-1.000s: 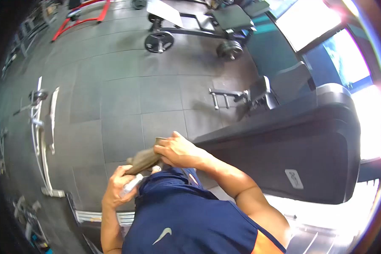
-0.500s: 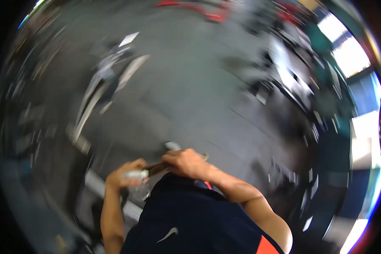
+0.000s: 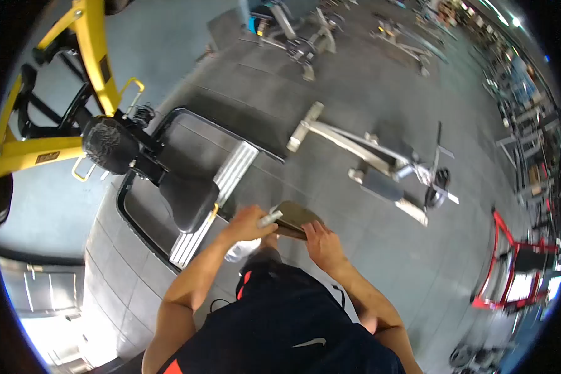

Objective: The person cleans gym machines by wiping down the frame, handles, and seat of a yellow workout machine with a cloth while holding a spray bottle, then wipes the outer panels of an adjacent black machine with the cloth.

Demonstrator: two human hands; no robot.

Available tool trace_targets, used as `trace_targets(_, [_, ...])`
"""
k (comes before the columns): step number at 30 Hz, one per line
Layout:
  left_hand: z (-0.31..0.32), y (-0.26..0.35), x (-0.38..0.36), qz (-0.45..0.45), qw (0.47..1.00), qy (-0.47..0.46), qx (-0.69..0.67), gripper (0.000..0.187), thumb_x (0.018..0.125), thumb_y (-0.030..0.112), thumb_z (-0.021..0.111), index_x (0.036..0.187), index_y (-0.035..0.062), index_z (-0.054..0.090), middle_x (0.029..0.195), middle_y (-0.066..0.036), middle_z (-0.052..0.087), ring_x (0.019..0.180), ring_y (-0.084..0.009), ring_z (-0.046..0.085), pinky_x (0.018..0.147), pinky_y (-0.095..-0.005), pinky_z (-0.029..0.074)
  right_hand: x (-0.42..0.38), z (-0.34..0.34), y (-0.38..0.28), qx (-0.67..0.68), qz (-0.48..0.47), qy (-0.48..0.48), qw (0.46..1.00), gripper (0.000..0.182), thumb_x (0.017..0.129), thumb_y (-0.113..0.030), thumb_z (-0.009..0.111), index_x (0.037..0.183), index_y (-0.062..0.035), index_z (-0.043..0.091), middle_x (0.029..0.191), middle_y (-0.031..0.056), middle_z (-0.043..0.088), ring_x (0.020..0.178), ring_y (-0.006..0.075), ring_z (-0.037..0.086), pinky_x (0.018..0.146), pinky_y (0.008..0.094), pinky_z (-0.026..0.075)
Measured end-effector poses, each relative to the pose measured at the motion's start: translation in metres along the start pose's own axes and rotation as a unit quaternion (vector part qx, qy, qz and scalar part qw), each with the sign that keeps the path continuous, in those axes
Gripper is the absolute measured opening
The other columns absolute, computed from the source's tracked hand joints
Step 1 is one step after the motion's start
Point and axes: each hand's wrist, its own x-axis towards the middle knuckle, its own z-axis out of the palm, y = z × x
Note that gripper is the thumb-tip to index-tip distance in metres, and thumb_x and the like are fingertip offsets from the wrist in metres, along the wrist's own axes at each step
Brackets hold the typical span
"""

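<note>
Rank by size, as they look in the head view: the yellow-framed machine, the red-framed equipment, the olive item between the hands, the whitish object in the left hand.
Largest to smallest:
yellow-framed machine
red-framed equipment
olive item
whitish object

Free to pass over the tiled floor (image 3: 411,262) beyond the right hand (image 3: 324,246); blocked near the left hand (image 3: 246,225) by a black padded seat (image 3: 190,201), ahead by a pale-framed bench (image 3: 381,184).

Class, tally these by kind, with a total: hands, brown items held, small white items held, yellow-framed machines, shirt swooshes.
Hands: 2 (left hand, right hand)
Brown item: 1
Small white item: 1
Yellow-framed machine: 1
Swoosh: 1
Total: 6
</note>
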Motion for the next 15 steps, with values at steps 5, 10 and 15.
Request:
trace_targets(5, [-0.071,-0.049,0.070,-0.020,0.999,-0.030,0.025,0.046,0.077,0.047,0.072,0.080,0.0008,0.069,0.078,-0.022,0.063,0.079,-0.0422,0.062,0.070,-0.0490,0.047,0.137,-0.013,0.038,0.065,-0.038,-0.062,0.995,0.021,0.081,-0.013,0.070,0.098,-0.0038,0.061,0.088,0.0143,0.063,0.082,0.0361,0.063,0.073,0.0444,0.052])
trace_targets(10, [-0.192,-0.054,0.140,0.082,0.982,-0.154,-0.075,0.038,0.082,0.041,0.073,0.094,0.0048,0.069,0.082,-0.013,0.066,0.079,-0.0252,0.064,0.067,-0.0407,0.048,0.271,-0.108,0.070,0.271,-0.061,-0.290,0.916,0.027,0.089,-0.020,0.069,0.108,-0.0022,0.061,0.095,0.0128,0.068,0.091,0.0241,0.067,0.079,0.0381,0.054])
trace_targets(15, [-0.266,-0.070,0.228,0.100,0.895,-0.083,-0.427,0.043,0.082,0.030,0.078,0.114,0.0040,0.069,0.092,-0.008,0.072,0.076,-0.0110,0.064,0.065,-0.0255,0.050,0.340,-0.087,0.106,0.636,0.003,-0.213,0.742,0.061,0.082,-0.016,0.079,0.132,0.0021,0.050,0.124,0.0104,0.062,0.114,0.0251,0.059,0.100,0.0408,0.046])
